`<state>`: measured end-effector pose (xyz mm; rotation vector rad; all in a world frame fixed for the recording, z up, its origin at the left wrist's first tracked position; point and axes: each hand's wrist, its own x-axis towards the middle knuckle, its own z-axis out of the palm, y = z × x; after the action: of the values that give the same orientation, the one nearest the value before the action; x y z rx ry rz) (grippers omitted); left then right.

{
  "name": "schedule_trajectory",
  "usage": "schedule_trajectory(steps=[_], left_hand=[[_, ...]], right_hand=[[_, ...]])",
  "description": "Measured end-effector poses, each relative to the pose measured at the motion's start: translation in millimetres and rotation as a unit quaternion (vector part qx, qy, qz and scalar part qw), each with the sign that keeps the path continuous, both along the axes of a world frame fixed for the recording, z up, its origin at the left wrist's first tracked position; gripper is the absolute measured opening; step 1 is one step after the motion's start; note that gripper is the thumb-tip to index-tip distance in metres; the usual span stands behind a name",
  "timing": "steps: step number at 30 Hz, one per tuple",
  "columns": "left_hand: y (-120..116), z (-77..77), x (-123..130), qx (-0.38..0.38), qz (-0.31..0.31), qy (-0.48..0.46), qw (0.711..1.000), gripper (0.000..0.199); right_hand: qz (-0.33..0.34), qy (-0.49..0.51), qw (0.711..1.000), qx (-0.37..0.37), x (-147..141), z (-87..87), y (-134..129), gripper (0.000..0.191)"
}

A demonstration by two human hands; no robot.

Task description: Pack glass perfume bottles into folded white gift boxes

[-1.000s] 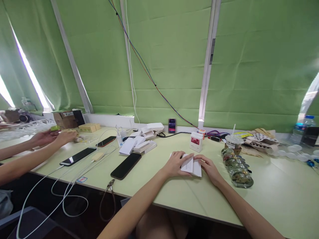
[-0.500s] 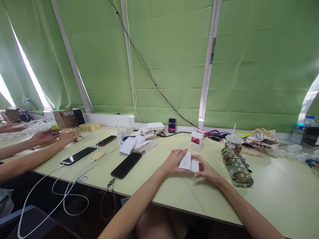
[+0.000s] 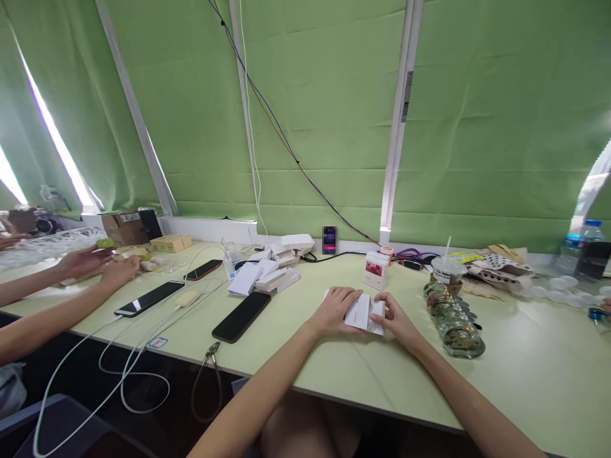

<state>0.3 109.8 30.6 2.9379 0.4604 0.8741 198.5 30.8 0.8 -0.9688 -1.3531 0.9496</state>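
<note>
A small white cardboard box (image 3: 359, 312) with printed text lies between my hands, just above or on the table. My left hand (image 3: 335, 310) is wrapped round its left side, fingers over the top. At the box's right end, the fingers and thumb of my right hand (image 3: 394, 321) pinch a white flap. Behind them stands an upright white box with a red picture (image 3: 376, 270). To the right of my right hand lies a row of clear round cases (image 3: 453, 321) with dark patterned contents.
Left of my hands lie a black phone (image 3: 242, 317) and a pile of flat white boxes (image 3: 279, 264). Charging cables (image 3: 143, 343) hang over the table edge. A co-worker's hands (image 3: 119, 273) work at far left. A lidded cup with straw (image 3: 449, 270) stands at right.
My right fingers have shifted up and over the box's right end, and the flap there is now folded differently. The co-worker's hands at the left have moved slightly.
</note>
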Motion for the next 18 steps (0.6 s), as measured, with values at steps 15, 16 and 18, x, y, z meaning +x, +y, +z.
schedule_trajectory(steps=[15,16,18], left_hand=[[0.5,-0.2,1.1,0.034,0.0,0.012,0.999,0.091],[-0.2,0.1,1.3,0.035,0.0,0.017,0.999,0.091],[-1.3,0.3,1.8,0.039,0.001,0.026,0.999,0.09]], right_hand=[[-0.023,0.004,0.999,0.026,1.8,6.1,-1.0,0.029],[-0.022,0.004,0.999,0.025,1.2,6.4,-1.3,0.029],[-0.017,0.002,1.0,0.022,0.2,6.8,-1.6,0.028]])
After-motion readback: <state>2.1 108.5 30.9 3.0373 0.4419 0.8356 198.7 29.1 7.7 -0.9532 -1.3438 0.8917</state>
